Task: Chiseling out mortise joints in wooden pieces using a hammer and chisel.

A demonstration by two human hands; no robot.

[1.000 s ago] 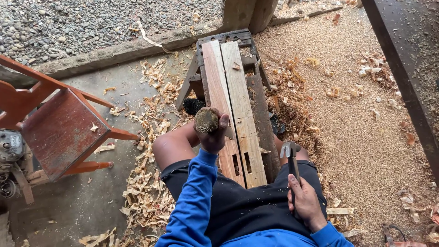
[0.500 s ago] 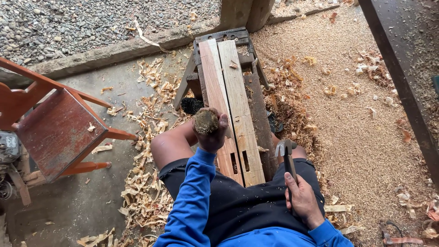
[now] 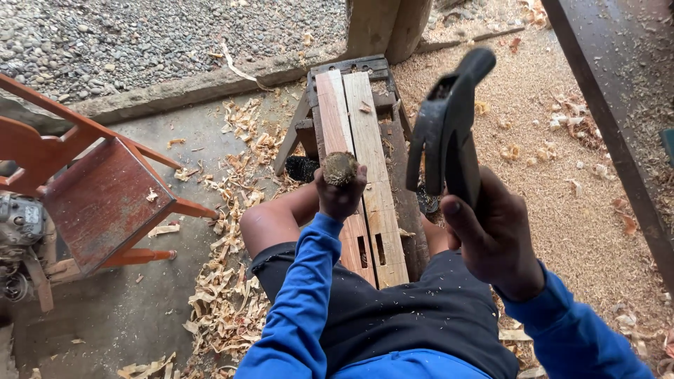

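A dark hammer [image 3: 449, 126] is gripped in the raised right hand [image 3: 491, 235]. A battered wooden chisel handle [image 3: 340, 168] is clenched upright in the left hand [image 3: 340, 196] over two mortised planks [image 3: 358, 175] on the surface [image 3: 393, 182].

This is a rough, open-sided woodworking shop. Curled wood shavings [image 3: 228, 281] litter the concrete floor [image 3: 133, 316] on the left, and a thick bed of sawdust [image 3: 562, 182] covers the ground on the right. Two planed boards [image 3: 358, 154] with cut mortise slots lie on a low sawhorse [image 3: 347, 68] in the middle. A red wooden chair [image 3: 98, 196] lies tipped at left, with gravel [image 3: 140, 35] beyond.
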